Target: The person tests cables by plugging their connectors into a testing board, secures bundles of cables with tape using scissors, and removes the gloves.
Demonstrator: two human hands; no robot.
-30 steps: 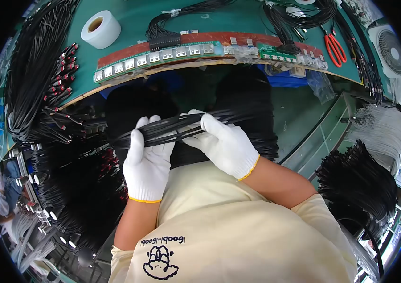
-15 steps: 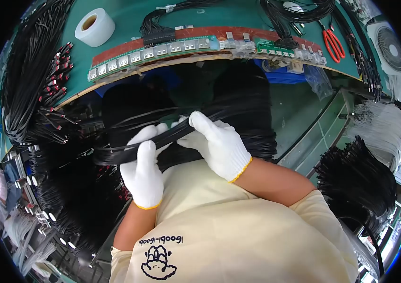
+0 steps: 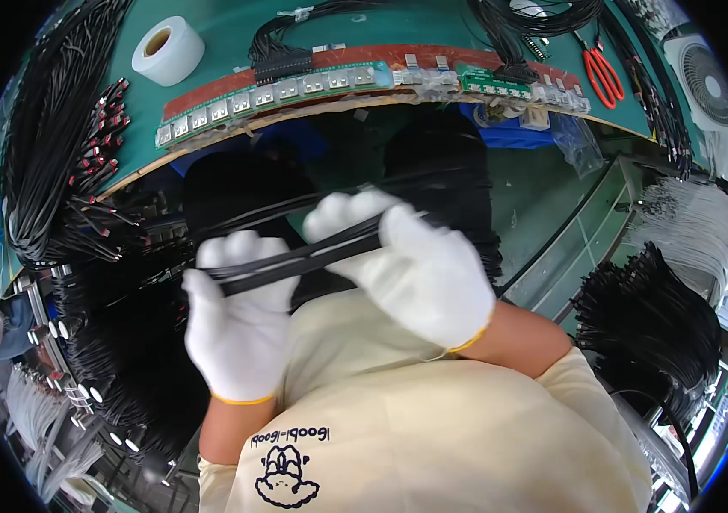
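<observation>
A bundle of black cables (image 3: 295,259) stretches between my two white-gloved hands above my lap. My left hand (image 3: 244,316) is palm up under the bundle's left part, with the cables lying across its curled fingers and the thumb at their near side. Around the right part of the bundle, my right hand (image 3: 415,265) has its fingers wrapped, thumb on top. Both hands are somewhat blurred. A few loose cables run behind the hands over the dark legs.
The green bench (image 3: 236,21) carries a white roll (image 3: 168,51), a strip of circuit boards (image 3: 274,91), red-handled scissors (image 3: 603,77) and black cable bundles (image 3: 47,128). A fan (image 3: 708,85) stands at right, above hanging black cables (image 3: 651,316).
My left hand has moved left and opened out more under the cables. My right hand has shifted right and turned over the bundle. The view has shifted slightly.
</observation>
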